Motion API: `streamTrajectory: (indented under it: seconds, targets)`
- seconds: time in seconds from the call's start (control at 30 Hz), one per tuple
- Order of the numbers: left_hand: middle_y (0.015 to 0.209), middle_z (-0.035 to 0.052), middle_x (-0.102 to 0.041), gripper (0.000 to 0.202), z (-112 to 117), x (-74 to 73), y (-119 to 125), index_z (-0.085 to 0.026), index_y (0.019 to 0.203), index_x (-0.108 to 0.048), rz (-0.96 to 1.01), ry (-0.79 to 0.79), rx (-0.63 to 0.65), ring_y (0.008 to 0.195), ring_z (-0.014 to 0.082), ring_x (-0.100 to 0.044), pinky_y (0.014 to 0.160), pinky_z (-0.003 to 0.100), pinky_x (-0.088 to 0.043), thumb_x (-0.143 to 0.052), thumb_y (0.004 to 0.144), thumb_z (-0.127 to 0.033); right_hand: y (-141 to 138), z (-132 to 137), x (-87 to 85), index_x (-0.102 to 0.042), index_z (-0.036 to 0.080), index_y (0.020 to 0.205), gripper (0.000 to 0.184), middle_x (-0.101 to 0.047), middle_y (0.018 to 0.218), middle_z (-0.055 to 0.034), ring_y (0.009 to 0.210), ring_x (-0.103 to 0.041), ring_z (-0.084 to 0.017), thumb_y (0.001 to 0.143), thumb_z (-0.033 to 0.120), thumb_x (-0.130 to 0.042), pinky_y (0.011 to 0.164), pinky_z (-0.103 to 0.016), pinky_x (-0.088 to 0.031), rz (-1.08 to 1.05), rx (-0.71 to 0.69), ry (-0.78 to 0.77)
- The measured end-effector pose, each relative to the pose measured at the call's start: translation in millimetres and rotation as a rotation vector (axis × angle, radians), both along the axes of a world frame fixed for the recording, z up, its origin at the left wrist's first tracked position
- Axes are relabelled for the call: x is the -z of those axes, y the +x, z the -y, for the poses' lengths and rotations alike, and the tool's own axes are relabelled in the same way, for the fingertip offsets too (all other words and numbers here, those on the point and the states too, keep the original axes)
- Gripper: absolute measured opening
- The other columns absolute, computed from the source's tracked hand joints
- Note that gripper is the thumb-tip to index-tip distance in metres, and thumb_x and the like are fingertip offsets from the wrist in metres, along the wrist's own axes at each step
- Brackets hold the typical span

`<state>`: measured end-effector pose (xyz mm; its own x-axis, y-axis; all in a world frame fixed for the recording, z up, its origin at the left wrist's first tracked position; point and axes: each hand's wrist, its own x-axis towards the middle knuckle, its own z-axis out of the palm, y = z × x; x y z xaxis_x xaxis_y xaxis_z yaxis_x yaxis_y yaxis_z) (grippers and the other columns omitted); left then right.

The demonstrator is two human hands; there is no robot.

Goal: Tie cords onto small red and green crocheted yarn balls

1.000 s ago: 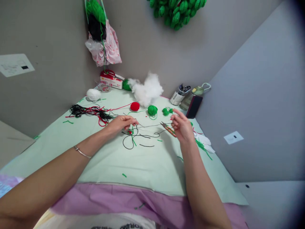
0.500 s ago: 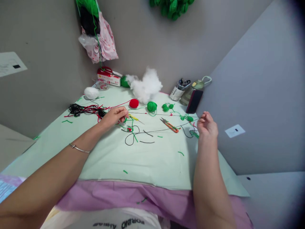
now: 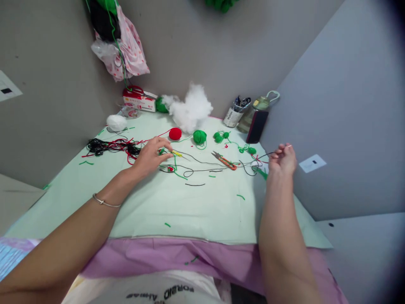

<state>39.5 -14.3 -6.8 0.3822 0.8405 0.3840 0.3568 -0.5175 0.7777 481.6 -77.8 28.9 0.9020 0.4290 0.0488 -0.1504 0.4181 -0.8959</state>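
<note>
My left hand rests on the pale green table cover, fingers pinched on a small green yarn piece with a yellow-tipped tool sticking out beside it. A black thread runs in slack curves across the cover to my right hand. That hand is out at the table's right edge, palm up, fingers curled on the thread's end. Orange thread snips lie on the cover between my hands, touched by neither.
A red yarn ball, a green yarn ball, white stuffing and a black-and-red yarn tangle lie behind. A pen cup, bottle and dark phone stand at the back right. Walls close in all round.
My right hand left the snips on the cover and drew the black thread far right, taut half a second ago. The thread now sags. My left hand shifted slightly left.
</note>
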Motion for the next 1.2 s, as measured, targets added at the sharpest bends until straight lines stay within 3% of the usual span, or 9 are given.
streamTrajectory:
  seconds: [0.1, 0.3, 0.43, 0.6, 0.67, 0.73, 0.93, 1.07, 1.2]
  targets:
    - [0.098, 0.0060, -0.069, 0.017, 2, 0.5, 1, -0.023, 0.074, -0.073, -0.199, 0.068, 0.062, 0.104, 0.0274, -0.055, 0.103, 0.043, -0.037, -0.070, 0.081, -0.039, -14, -3, -2.5, -0.049, 0.022, 0.090, 0.015, -0.054, 0.064, 0.0061, 0.041, -0.036, -0.003, 0.088, 0.008, -0.046, 0.039, -0.017, -0.023, 0.048, -0.012, -0.024]
    - [0.085, 0.0069, -0.066, 0.018, 3, 5.5, 7, -0.024, 0.069, -0.072, -0.398, -0.033, 0.127, 0.094, 0.0286, -0.053, 0.088, 0.040, -0.037, -0.067, 0.079, -0.038, -64, -13, -3.2, -0.059, 0.020, 0.107, 0.031, -0.060, 0.065, 0.0049, 0.041, -0.035, -0.004, 0.076, 0.017, -0.059, 0.039, -0.017, -0.020, 0.214, -0.171, -0.051]
    - [0.087, 0.0057, -0.068, 0.022, 8, 1.1, 8, -0.022, 0.077, -0.066, -0.251, -0.025, 0.095, 0.091, 0.0258, -0.053, 0.084, 0.037, -0.037, -0.059, 0.087, -0.039, -122, -12, 1.2, -0.069, 0.018, 0.095, 0.025, -0.063, 0.069, 0.0013, 0.045, -0.037, -0.005, 0.075, 0.031, -0.064, 0.042, -0.020, -0.024, 0.462, -0.479, -0.130]
    - [0.082, 0.0017, -0.065, 0.022, 27, -9.9, 17, -0.021, 0.089, -0.063, 0.005, -0.243, 0.199, 0.081, 0.0202, -0.057, 0.075, 0.031, -0.041, -0.055, 0.092, -0.041, -199, 6, 7.1, -0.073, 0.019, 0.101, 0.031, -0.072, 0.096, -0.0046, 0.056, -0.048, -0.008, 0.080, 0.042, -0.066, 0.052, -0.025, -0.039, 0.563, -0.977, -0.285]
    - [0.082, 0.0014, -0.065, 0.023, 33, -11.3, 21, -0.021, 0.086, -0.062, 0.059, -0.279, 0.255, 0.080, 0.0192, -0.057, 0.074, 0.030, -0.042, -0.058, 0.090, -0.042, -218, 13, 8.3, -0.073, 0.019, 0.105, 0.035, -0.072, 0.094, -0.0042, 0.060, -0.053, -0.010, 0.080, 0.043, -0.069, 0.058, -0.025, -0.044, 0.599, -1.188, -0.312]
    - [0.082, 0.0012, -0.065, 0.022, 36, -10.8, 24, -0.020, 0.085, -0.063, 0.113, -0.302, 0.260, 0.078, 0.0177, -0.056, 0.071, 0.029, -0.041, -0.062, 0.088, -0.042, -227, 16, 8.8, -0.073, 0.018, 0.103, 0.034, -0.071, 0.087, -0.0028, 0.064, -0.055, -0.011, 0.079, 0.042, -0.071, 0.062, -0.026, -0.046, 0.646, -1.284, -0.338]
    - [0.081, 0.0025, -0.067, 0.022, 32, -9.7, 25, -0.019, 0.086, -0.072, 0.074, -0.443, 0.274, 0.072, 0.0166, -0.055, 0.068, 0.029, -0.042, -0.070, 0.078, -0.039, -217, 13, 7.8, -0.071, 0.016, 0.079, 0.020, -0.059, 0.063, 0.0016, 0.059, -0.049, -0.011, 0.080, 0.035, -0.068, 0.059, -0.025, -0.039, 0.770, -1.121, -0.410]
    - [0.071, 0.0008, -0.062, 0.027, 31, -10.8, 26, -0.018, 0.077, -0.071, 0.079, -0.498, 0.250, 0.066, 0.0147, -0.051, 0.063, 0.027, -0.040, -0.073, 0.076, -0.045, -215, 11, 8.3, -0.070, 0.017, 0.077, 0.018, -0.058, 0.062, 0.0019, 0.059, -0.049, -0.011, 0.079, 0.035, -0.067, 0.058, -0.025, -0.037, 0.756, -1.053, -0.396]
    - [0.063, -0.0020, -0.052, 0.034, 31, -11.0, 27, -0.017, 0.074, -0.068, 0.242, -0.697, 0.219, 0.058, 0.0110, -0.044, 0.056, 0.025, -0.036, -0.079, 0.072, -0.048, -220, 12, 14.0, -0.069, 0.017, 0.078, 0.017, -0.061, 0.067, 0.0003, 0.061, -0.049, -0.012, 0.081, 0.033, -0.064, 0.058, -0.026, -0.037, 0.786, -0.991, -0.387]
